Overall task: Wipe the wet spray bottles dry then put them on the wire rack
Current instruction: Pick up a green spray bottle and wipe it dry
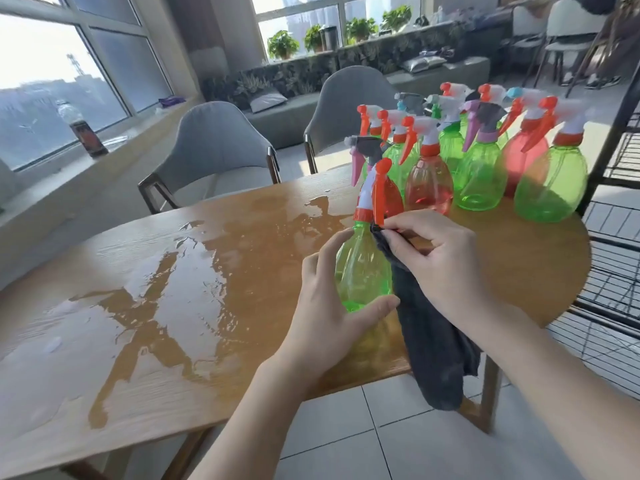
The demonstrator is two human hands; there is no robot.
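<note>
Over wet table [173, 306] | left hand [332, 306] holds green bottle [360, 268] | right hand [440, 254] presses cloth [436, 341]

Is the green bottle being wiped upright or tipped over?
Roughly upright: the green bottle has its orange trigger on top, held off the table by the left hand.

A single wide-angle head camera looks forward and down across the wooden table [214, 271] from its near edge. Straight lines bow toward the frame edges. The table fills the middle and left; beyond it stand two grey chairs [221, 147] and windows, and right of it the wire rack [616, 188].
</note>
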